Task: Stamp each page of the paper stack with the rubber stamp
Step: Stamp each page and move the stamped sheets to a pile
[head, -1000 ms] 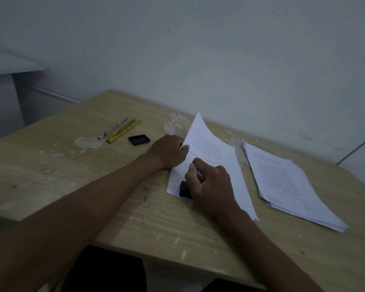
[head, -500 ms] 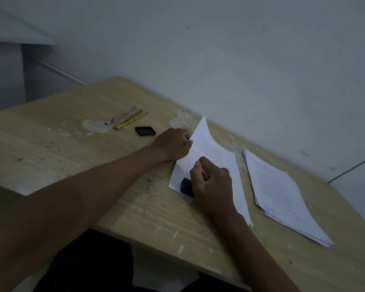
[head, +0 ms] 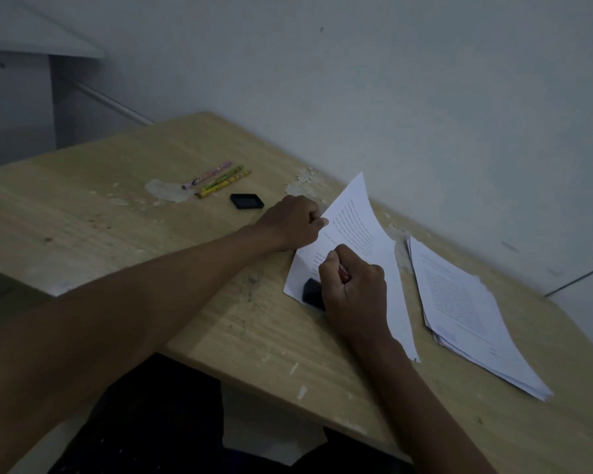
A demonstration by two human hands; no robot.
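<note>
Clearance on wooden table [head: 93, 213], dim light, head view.
Open tabletop at 9 o'clock of the left hand [head: 290, 222]. Obstacles: ink pad [head: 247, 201] just beside that hand at 10 o'clock; three pencils [head: 220, 177] beyond it. Raised sheet [head: 356, 220] blocks 3 o'clock. Right hand [head: 353, 292] with stamp [head: 312, 293] occupies the near page corner. Paper stack [head: 466, 309] lies at 3 o'clock; narrow bare strip between.

White printed pages [head: 456, 295] are lying on a pale wooden table [head: 117, 220] beside a black stamp [head: 311, 291], a black lid [head: 247, 201], and pink, green and yellow pencils [head: 220, 177].
</note>
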